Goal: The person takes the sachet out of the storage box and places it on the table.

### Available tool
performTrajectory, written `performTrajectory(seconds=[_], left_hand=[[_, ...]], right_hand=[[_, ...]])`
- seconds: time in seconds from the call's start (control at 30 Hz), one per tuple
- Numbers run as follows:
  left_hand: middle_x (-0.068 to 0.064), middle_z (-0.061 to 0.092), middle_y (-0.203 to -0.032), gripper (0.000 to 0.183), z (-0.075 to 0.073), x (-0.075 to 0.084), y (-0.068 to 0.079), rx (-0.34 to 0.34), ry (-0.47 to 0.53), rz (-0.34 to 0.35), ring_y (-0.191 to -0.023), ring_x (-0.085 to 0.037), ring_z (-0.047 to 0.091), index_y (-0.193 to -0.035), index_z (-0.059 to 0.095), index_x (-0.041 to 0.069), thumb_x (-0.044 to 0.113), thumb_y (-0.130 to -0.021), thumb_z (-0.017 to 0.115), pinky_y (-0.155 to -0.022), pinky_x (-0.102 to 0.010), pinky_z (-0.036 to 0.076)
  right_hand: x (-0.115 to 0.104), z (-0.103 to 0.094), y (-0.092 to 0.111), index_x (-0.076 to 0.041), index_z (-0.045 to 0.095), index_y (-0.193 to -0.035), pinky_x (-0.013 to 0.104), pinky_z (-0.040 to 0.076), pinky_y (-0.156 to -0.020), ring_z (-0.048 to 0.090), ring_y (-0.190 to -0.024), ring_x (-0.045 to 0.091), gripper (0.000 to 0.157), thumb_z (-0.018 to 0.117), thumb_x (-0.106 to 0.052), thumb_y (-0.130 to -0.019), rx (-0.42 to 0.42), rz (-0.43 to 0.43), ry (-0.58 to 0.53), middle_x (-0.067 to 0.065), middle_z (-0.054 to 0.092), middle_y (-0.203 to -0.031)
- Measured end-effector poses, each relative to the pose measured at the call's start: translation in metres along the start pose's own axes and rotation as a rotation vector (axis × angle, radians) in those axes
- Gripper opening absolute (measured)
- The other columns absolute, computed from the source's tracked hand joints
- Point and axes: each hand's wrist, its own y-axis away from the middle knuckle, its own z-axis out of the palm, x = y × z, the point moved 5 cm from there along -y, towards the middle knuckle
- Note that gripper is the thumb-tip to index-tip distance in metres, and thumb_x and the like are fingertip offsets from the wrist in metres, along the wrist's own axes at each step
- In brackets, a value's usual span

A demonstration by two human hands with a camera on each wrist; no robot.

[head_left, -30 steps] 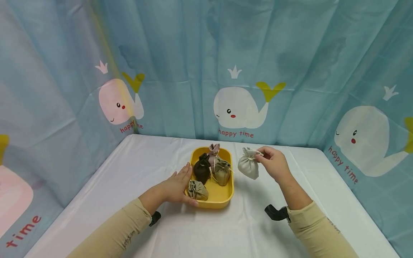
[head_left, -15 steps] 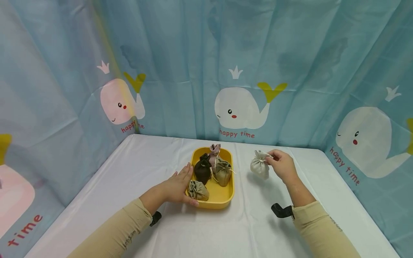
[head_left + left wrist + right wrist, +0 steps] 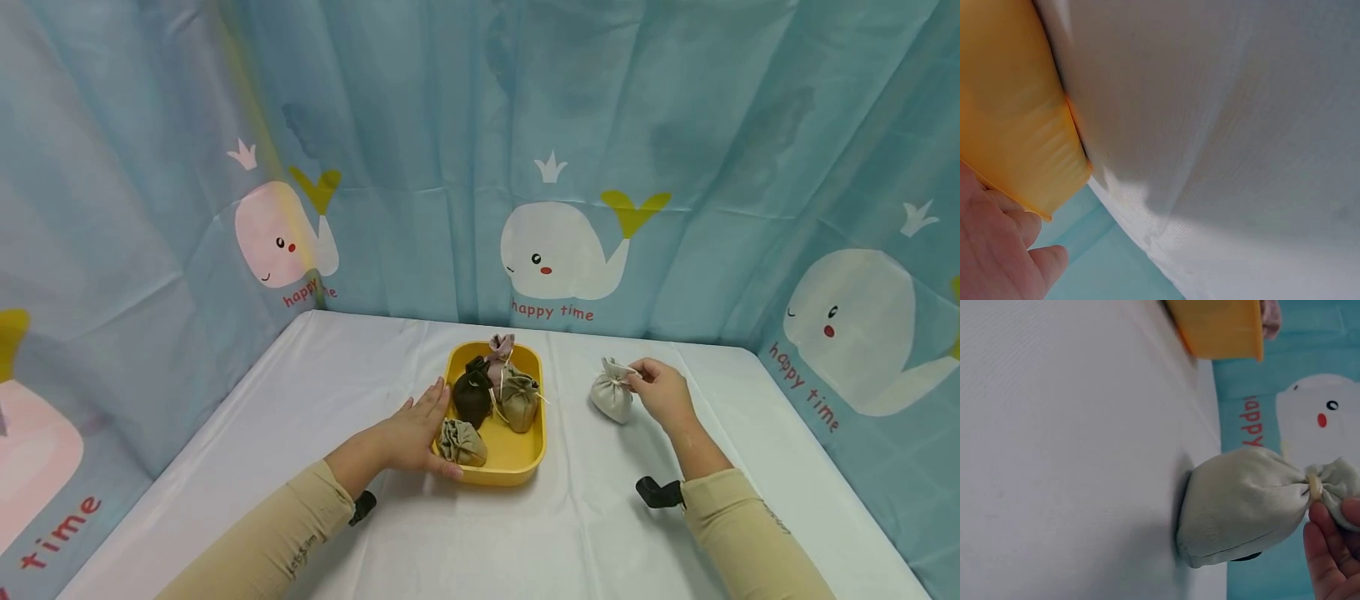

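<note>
My right hand (image 3: 666,398) pinches the gathered neck of a pale grey drawstring pouch (image 3: 611,402), right of the yellow tray (image 3: 513,454). In the right wrist view, the pouch's base (image 3: 1200,522) meets the white cloth, and a cord is tied round its neck. My left hand (image 3: 408,437) lies against the tray's left side, fingers straight along the wall and thumb at the front corner. Inside the tray are a dark brown pouch (image 3: 472,402), a mauve pouch (image 3: 501,350), an olive pouch (image 3: 519,403) and a crumpled khaki pouch (image 3: 461,442).
White cloth (image 3: 555,533) covers the table. Blue curtains (image 3: 420,167) printed with whales hang behind it and at both sides. A black wrist mount (image 3: 658,492) sticks out from the right sleeve, another (image 3: 363,507) from the left.
My right hand has carried the pale grey pouch to the right, away from the tray, and lowered it to the cloth. My left hand stays at the tray.
</note>
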Motion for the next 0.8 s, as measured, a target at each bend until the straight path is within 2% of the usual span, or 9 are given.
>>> performTrajectory(seconds=[0.27, 0.57, 0.8], left_hand=[[-0.015, -0.01, -0.152, 0.13, -0.0012, -0.0004, -0.0005, -0.002, -0.002, -0.008, -0.14, -0.025, -0.003, -0.146, -0.003, 0.003, 0.085, -0.058, 0.046, -0.11, -0.049, 0.011], [-0.015, -0.01, -0.152, 0.13, -0.0025, 0.0016, -0.0008, -0.009, -0.001, -0.007, -0.14, -0.025, -0.003, -0.146, -0.002, 0.002, 0.085, -0.059, 0.047, -0.109, -0.049, 0.011], [-0.015, -0.009, -0.152, 0.129, -0.0029, 0.003, 0.0011, -0.008, -0.005, -0.004, -0.14, -0.027, -0.001, -0.146, -0.002, 0.002, 0.084, -0.059, 0.047, -0.109, -0.05, 0.011]], right_hand=[[0.0065, 0.003, 0.0011, -0.002, 0.063, -0.099, 0.036, 0.05, -0.077, 0.063, -0.088, 0.022, 0.017, 0.054, -0.014, -0.093, -0.024, 0.019, 0.004, 0.013, 0.066, -0.095], [0.0052, 0.0004, 0.0028, -0.002, 0.062, -0.101, 0.033, 0.049, -0.073, 0.061, -0.084, 0.021, 0.023, 0.059, -0.021, -0.09, -0.032, 0.036, 0.014, 0.013, 0.064, -0.093], [0.0057, -0.0033, 0.0045, -0.003, 0.063, -0.103, 0.032, 0.047, -0.07, 0.06, -0.088, 0.024, 0.027, 0.059, -0.026, -0.09, -0.011, 0.04, 0.038, 0.013, 0.064, -0.096]])
